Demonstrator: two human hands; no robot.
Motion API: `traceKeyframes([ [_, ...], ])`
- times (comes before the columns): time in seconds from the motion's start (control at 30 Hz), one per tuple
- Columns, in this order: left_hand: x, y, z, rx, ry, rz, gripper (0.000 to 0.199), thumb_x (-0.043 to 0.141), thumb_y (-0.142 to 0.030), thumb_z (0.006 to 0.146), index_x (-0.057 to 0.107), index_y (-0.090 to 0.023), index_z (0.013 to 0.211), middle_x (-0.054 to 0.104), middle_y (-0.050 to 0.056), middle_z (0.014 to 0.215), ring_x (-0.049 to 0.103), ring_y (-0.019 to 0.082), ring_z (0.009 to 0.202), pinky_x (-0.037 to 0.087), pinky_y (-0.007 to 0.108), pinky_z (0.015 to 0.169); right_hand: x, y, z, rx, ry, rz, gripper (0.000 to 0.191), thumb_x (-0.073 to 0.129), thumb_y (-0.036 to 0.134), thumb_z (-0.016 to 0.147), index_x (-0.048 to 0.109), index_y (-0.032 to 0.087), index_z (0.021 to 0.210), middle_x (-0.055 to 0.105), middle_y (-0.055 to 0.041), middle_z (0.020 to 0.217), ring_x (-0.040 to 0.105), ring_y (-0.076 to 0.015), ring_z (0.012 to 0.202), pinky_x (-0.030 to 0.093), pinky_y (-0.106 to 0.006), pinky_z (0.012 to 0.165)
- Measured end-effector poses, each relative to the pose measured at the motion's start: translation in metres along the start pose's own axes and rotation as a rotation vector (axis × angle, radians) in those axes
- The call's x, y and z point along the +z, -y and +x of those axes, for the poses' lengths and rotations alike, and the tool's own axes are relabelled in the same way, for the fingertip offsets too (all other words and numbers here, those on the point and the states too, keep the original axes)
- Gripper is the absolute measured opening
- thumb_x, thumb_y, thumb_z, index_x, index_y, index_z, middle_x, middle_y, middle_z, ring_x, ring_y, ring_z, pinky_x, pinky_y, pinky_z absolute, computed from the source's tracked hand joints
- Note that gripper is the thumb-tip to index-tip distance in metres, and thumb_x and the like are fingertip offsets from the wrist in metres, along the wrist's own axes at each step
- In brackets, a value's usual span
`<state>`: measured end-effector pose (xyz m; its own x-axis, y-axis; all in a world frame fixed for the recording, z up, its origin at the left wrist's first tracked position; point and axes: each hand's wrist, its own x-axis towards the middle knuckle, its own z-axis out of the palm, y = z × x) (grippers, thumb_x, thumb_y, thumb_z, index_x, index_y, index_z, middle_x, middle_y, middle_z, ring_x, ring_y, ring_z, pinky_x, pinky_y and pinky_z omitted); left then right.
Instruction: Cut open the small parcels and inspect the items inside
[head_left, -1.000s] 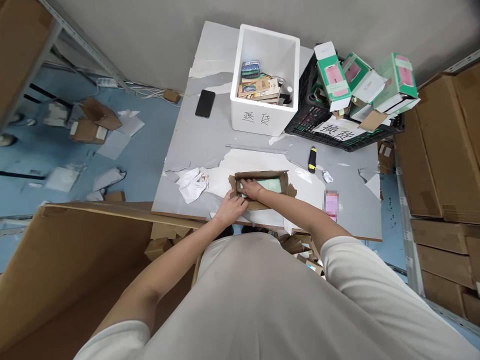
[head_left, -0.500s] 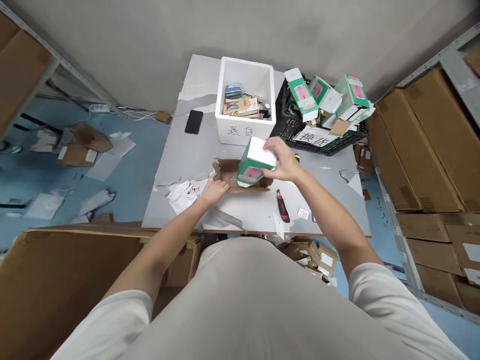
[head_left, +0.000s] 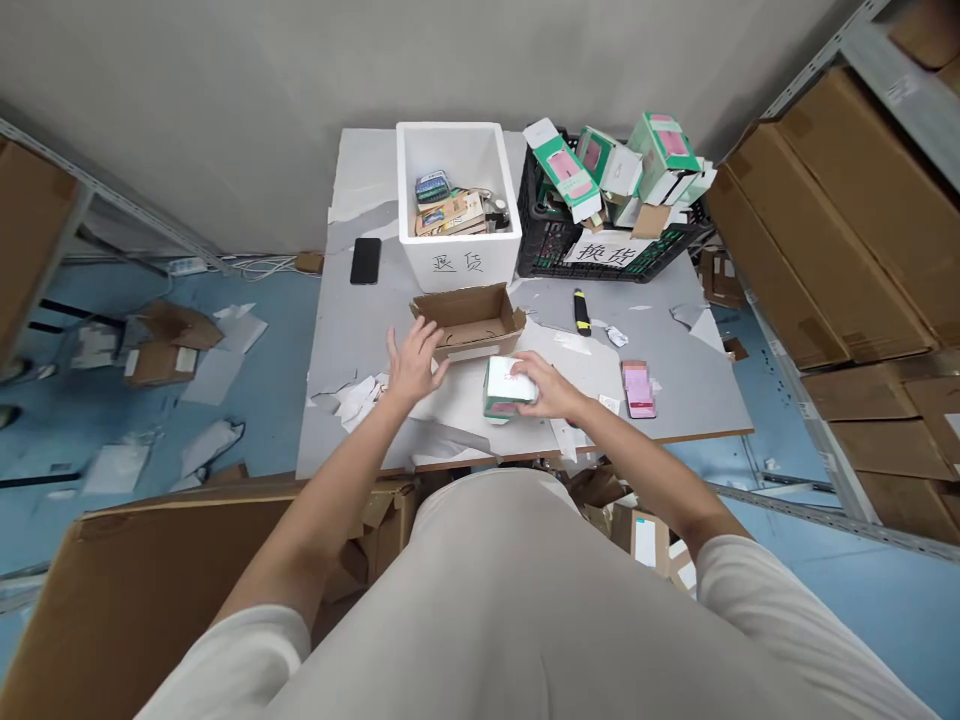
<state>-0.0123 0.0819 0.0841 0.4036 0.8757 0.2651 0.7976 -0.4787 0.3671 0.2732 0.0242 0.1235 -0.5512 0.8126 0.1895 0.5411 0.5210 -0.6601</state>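
Note:
My right hand [head_left: 546, 386] grips a small green and white carton [head_left: 507, 384] near the table's front edge, its white end facing up. An open brown cardboard box [head_left: 472, 325] sits just beyond it, and its inside looks bare apart from a small dark mark. With fingers spread, my left hand [head_left: 415, 362] hovers at the box's left front corner; whether a fingertip touches the cardboard I cannot tell. Crumpled white paper [head_left: 360, 402] lies left of that hand.
Behind the box stand a white foam bin [head_left: 456, 258] with small packets and a black crate [head_left: 540, 240] heaped with green cartons. A black phone [head_left: 365, 261], a black and yellow cutter [head_left: 582, 313] and a pink item [head_left: 638, 389] lie on the table [head_left: 345, 330].
The green and white carton has come out of the brown box toward me in my right hand. My left hand has let go of the box's edge and spread its fingers. The view has shifted.

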Motion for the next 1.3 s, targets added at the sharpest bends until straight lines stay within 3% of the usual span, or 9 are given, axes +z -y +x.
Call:
traceKeyframes([
  [0.13,0.014,-0.034,-0.05,0.025,0.071,-0.333,0.078,0.067,-0.046,0.073,0.036,-0.016,0.138,0.051,0.018,0.134,0.047,0.031,0.127,0.036,0.05,0.108,0.047,-0.021,-0.004,0.015,0.104,0.033,0.051,0.069,0.021,0.068,0.046,0.02,0.113,0.044,-0.0168,0.129,0.053,-0.0245,0.113,0.047,-0.034,0.087],
  [0.27,0.047,-0.049,-0.064,-0.05,0.225,-0.493,0.114,0.081,-0.05,0.056,0.02,-0.014,0.146,0.042,0.021,0.142,0.046,0.033,0.129,0.04,0.046,0.105,0.069,-0.031,-0.007,-0.024,0.188,0.055,0.051,0.069,0.018,0.068,0.045,0.018,0.114,0.044,-0.0173,0.13,0.05,-0.0248,0.12,0.046,-0.036,0.093],
  [0.47,0.07,-0.053,-0.057,-0.148,0.237,-0.532,0.105,0.082,-0.04,0.059,0.025,-0.015,0.144,0.052,0.017,0.133,0.052,0.031,0.122,0.043,0.045,0.101,0.057,-0.022,-0.008,-0.054,0.204,-0.049,0.058,0.069,0.035,0.075,0.044,0.014,0.123,0.043,-0.0214,0.136,0.038,-0.03,0.132,0.035,-0.046,0.106],
  [0.6,0.069,-0.055,-0.057,-0.141,0.243,-0.545,0.106,0.081,-0.04,0.06,0.022,-0.013,0.144,0.053,0.017,0.131,0.053,0.03,0.12,0.043,0.043,0.101,0.039,-0.006,0.001,-0.047,0.288,-0.17,0.05,0.059,0.031,0.083,0.044,0.016,0.128,0.056,-0.0156,0.124,0.05,-0.0278,0.118,0.031,-0.05,0.108],
  [0.77,0.071,-0.054,-0.057,-0.152,0.219,-0.589,0.114,0.081,-0.041,0.059,0.014,-0.012,0.147,0.051,0.019,0.132,0.053,0.03,0.122,0.044,0.043,0.1,0.043,0.015,0.015,-0.025,0.382,-0.312,0.076,0.07,0.032,0.076,0.034,0.017,0.14,0.05,-0.0171,0.129,0.046,-0.0318,0.118,0.035,-0.05,0.102],
  [0.93,0.076,-0.053,-0.059,-0.151,0.184,-0.621,0.113,0.079,-0.036,0.06,0.011,-0.015,0.148,0.049,0.019,0.136,0.052,0.03,0.123,0.044,0.044,0.099,0.046,0.029,0.026,0.12,0.384,-0.368,0.073,0.074,0.025,0.07,0.043,0.011,0.135,0.056,-0.0178,0.118,0.053,-0.0307,0.107,0.041,-0.043,0.095],
  [1.07,0.078,-0.054,-0.063,-0.142,0.2,-0.628,0.112,0.079,-0.034,0.061,0.011,-0.017,0.149,0.051,0.017,0.135,0.053,0.029,0.121,0.045,0.042,0.099,0.03,0.018,0.035,0.186,0.377,-0.238,0.047,0.053,0.031,0.088,0.047,0.018,0.133,0.065,-0.0114,0.112,0.06,-0.0254,0.102,0.044,-0.035,0.091],
  [1.2,0.079,-0.053,-0.065,-0.126,0.194,-0.598,0.122,0.079,-0.037,0.063,-0.004,-0.015,0.15,0.049,0.019,0.136,0.052,0.03,0.124,0.046,0.041,0.097,0.032,-0.011,0.043,0.491,0.165,-0.138,0.041,0.037,0.039,0.096,0.047,0.016,0.129,0.068,-0.0092,0.104,0.064,-0.0216,0.092,0.048,-0.032,0.081],
  [1.3,0.078,-0.05,-0.065,-0.029,0.179,-0.517,0.112,0.076,-0.041,0.067,0.004,-0.016,0.15,0.047,0.02,0.139,0.048,0.03,0.127,0.045,0.043,0.099,0.046,-0.024,0.037,0.67,0.122,-0.088,0.04,0.035,0.038,0.097,0.047,0.015,0.127,0.068,-0.0097,0.102,0.065,-0.0206,0.089,0.049,-0.032,0.08],
])
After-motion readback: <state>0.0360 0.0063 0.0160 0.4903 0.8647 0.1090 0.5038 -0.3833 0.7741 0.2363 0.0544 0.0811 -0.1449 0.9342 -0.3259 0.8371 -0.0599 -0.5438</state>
